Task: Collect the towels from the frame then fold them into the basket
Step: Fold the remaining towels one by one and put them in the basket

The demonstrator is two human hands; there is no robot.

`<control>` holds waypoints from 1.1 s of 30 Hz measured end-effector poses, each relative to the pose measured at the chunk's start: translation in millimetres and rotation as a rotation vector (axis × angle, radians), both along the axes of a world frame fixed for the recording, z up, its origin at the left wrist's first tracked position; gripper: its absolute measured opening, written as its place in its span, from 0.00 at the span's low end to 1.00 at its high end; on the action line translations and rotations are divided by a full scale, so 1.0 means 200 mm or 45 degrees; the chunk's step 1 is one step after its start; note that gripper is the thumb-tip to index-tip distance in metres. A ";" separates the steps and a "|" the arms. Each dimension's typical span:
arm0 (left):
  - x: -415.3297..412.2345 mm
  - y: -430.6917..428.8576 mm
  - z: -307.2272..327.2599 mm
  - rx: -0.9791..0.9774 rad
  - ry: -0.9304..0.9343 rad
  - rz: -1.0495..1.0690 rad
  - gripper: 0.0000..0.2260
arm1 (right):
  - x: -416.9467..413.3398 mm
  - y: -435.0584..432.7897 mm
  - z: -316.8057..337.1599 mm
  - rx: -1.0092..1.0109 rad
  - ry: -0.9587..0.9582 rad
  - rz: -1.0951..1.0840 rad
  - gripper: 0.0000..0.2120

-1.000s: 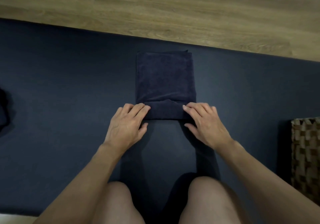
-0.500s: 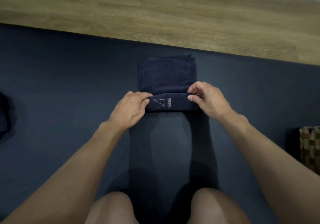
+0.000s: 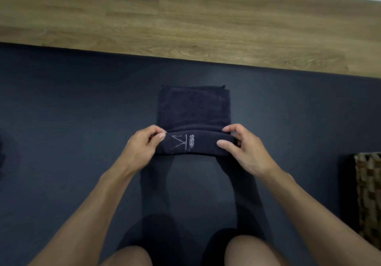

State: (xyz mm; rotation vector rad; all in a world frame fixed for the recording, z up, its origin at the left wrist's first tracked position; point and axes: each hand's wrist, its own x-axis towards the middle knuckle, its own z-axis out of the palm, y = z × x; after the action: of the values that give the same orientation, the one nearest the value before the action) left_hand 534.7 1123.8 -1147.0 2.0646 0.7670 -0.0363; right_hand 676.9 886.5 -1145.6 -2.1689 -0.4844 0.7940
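The dark towel lies on the mat before my knees; its near end, a low lip under my fingertips a second ago, is now turned over into a thick roll with the logo showing. My left hand and right hand each pinch one end of it, so I judge the folding well underway, the basket at my right not yet needed.

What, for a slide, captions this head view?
Left hand and right hand grip the rolled end of a navy terry towel on a dark mat, brown woven basket at right.
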 end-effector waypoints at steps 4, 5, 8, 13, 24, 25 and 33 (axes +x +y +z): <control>0.03 -0.08 0.01 0.291 -0.227 0.286 0.03 | 0.02 0.07 0.03 -0.128 -0.275 -0.045 0.13; 0.03 -0.11 0.03 0.343 -0.346 0.278 0.03 | 0.01 0.09 0.03 -0.150 -0.470 -0.024 0.11; -0.05 -0.16 0.01 0.509 -0.468 -0.002 0.12 | -0.03 0.09 0.00 -0.136 -0.996 0.105 0.05; -0.15 -0.11 -0.06 0.934 -0.050 -0.407 0.35 | -0.04 -0.01 -0.06 -0.095 -1.152 0.386 0.13; 0.05 -0.01 0.01 0.268 -0.023 -0.045 0.23 | 0.17 0.05 0.08 -0.128 -0.522 0.405 0.19; 0.08 -0.01 0.02 0.190 -0.003 0.025 0.21 | 0.22 0.07 0.08 -0.118 -0.416 0.372 0.17; 0.34 0.05 0.02 0.047 0.016 0.415 0.18 | 0.33 0.28 0.03 0.083 -0.628 -0.182 0.05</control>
State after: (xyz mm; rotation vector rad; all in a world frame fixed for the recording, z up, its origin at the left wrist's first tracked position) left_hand 603.6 1133.0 -1143.2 1.9515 1.1096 0.1481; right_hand 742.5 942.6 -1139.5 -2.3035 -0.5806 0.1554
